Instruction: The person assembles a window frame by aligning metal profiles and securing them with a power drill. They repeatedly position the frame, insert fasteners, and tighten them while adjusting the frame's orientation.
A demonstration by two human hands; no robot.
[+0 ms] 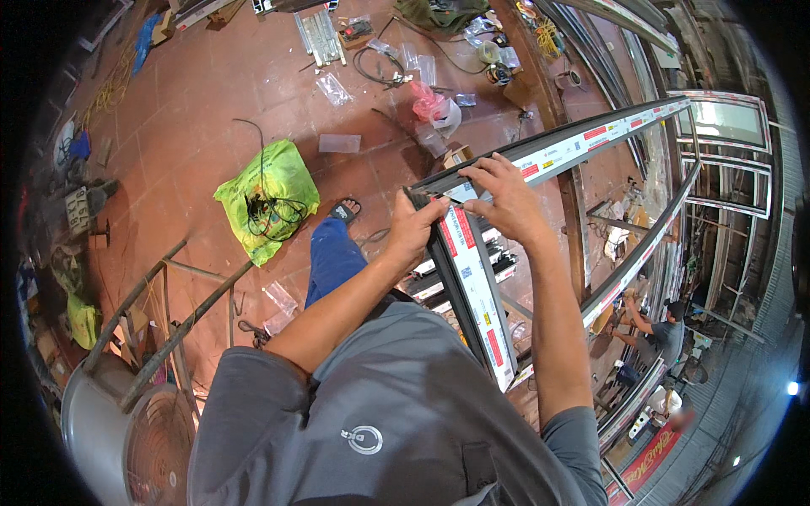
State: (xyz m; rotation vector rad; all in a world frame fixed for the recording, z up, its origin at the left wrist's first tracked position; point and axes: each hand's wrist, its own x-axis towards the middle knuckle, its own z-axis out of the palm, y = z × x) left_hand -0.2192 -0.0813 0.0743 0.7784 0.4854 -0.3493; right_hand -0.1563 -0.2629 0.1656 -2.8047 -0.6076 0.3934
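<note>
At the center of the view, I have the left hand (412,229) clamped on the corner of a film-covered frame (472,274) reaching toward upper right; my right hand (506,201) lays bent fingers on its upper bar (564,153), whether pinching anything I cannot tell. At center left sits a yellow-green bag (294,169) topped with dark cables (274,211); lower left, a drum-shaped fan (158,443).

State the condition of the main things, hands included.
Frame: partly covered in white-and-red film
Left hand: gripping the frame's corner
Right hand: fingers bent at that corner
Green bag: crumpled, dark cable across it
Sandal: worn on a foot
Fan: running or not, unclear
</note>
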